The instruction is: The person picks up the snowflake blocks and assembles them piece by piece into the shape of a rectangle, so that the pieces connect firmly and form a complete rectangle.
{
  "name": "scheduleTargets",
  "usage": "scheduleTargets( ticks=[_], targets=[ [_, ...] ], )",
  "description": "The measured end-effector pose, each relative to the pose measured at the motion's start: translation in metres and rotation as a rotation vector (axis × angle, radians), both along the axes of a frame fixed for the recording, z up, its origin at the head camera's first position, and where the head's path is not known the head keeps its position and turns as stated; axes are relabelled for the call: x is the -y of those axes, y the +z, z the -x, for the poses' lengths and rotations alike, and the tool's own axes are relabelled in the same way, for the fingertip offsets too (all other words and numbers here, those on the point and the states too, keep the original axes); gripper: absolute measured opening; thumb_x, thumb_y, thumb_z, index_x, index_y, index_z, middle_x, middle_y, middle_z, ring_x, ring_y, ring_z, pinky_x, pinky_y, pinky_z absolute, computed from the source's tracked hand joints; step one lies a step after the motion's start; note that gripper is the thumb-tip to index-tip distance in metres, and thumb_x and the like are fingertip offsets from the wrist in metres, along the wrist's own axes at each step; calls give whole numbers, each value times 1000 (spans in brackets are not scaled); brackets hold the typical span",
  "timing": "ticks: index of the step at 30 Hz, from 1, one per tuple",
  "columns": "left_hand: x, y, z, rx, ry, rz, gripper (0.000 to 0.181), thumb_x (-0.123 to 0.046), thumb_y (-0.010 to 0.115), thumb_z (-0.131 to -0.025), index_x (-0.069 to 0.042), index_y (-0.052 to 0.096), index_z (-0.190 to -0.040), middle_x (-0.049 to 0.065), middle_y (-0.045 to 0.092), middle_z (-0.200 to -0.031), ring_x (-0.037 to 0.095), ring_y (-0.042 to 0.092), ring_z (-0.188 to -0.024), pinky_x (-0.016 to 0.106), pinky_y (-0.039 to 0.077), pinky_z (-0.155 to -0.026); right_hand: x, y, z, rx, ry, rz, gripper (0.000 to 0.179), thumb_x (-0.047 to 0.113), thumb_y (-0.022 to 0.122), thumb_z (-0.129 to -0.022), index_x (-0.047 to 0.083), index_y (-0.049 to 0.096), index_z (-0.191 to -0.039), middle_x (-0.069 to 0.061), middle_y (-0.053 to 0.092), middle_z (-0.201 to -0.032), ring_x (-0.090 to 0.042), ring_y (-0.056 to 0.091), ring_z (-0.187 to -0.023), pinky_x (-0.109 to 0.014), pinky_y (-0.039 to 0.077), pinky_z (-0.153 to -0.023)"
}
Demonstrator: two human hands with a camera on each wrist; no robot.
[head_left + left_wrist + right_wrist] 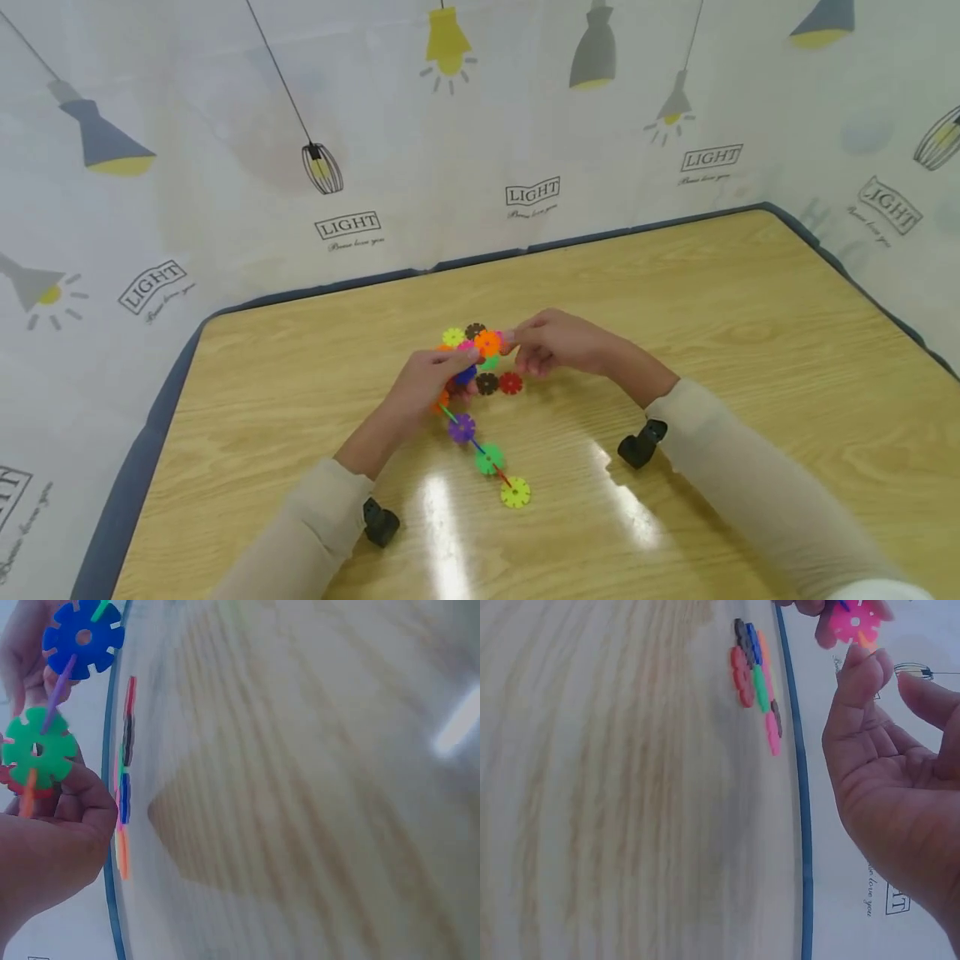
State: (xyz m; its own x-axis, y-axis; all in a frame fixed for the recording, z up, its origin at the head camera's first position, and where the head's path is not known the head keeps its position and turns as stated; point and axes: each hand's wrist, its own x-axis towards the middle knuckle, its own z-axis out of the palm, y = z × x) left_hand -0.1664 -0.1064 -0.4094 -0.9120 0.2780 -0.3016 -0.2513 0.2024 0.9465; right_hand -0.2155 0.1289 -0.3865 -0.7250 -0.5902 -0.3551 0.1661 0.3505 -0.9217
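Observation:
A chain of colourful notched plastic discs hangs from my left hand (427,379), which pinches its upper part between thumb and fingers. An orange disc (487,343) is at the chain's top, just past the left thumb. Lower down are a purple disc (462,427), a green disc (489,459) and a yellow disc (515,492), slotted together edgewise. My right hand (562,342) reaches in from the right, fingertips right at the top discs. In the right wrist view its fingertips meet a pink disc (856,621), with the thumb held apart.
Loose discs lie on the wooden table (712,333) behind and beside the hands, among them a red disc (512,383), a dark brown disc (487,384) and a pale yellow disc (453,337). A lamp-patterned cloth (450,150) hangs beyond the table's dark edge.

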Motion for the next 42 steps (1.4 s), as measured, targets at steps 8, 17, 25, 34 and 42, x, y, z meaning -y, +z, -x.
scheduleTargets(
  ticks=[8, 17, 25, 34, 42],
  targets=[
    [12, 9, 5, -6, 94, -37, 46, -41, 55, -98, -1, 66, -119, 7, 68, -78, 23, 65, -74, 33, 56, -78, -4, -11, -7, -73, 35, -127, 30, 17, 60, -94, 3, 64, -120, -12, 66, -77, -19, 58, -61, -32, 54, -61],
    [23, 10, 6, 15, 202, -143, 41, -30, 49, -103, 2, 55, -128, 3, 70, -79, 17, 68, -77, 32, 54, -86, 6, -17, -18, -345, 125, -357, 38, 16, 69, -90, 12, 64, -127, 0, 53, -55, -13, 45, -46, -25, 38, -49],
    [22, 6, 2, 21, 213, -214, 28, -23, 45, -103, 2, 54, -113, 3, 72, -91, 31, 60, -103, 34, 45, -84, 8, -19, -17, -463, 147, -486, 21, 19, 72, -86, 7, 65, -102, -2, 63, -78, -14, 53, -66, -28, 45, -64],
    [24, 6, -1, 5, 194, -224, 31, -20, 46, -103, 4, 51, -121, 16, 68, -111, 36, 62, -108, 41, 51, -91, -6, -12, -1, -356, 142, -441, 19, 23, 65, -94, 5, 60, -92, -4, 58, -65, -15, 50, -55, -27, 43, -55],
    [24, 7, -2, -26, 190, -227, 23, -13, 51, -100, 0, 53, -118, 6, 70, -99, 18, 67, -91, 37, 54, -88, -1, 2, 4, -254, 44, -248, 22, 17, 51, -101, -2, 63, -102, -11, 58, -73, -17, 48, -57, -30, 43, -57]
  ],
)
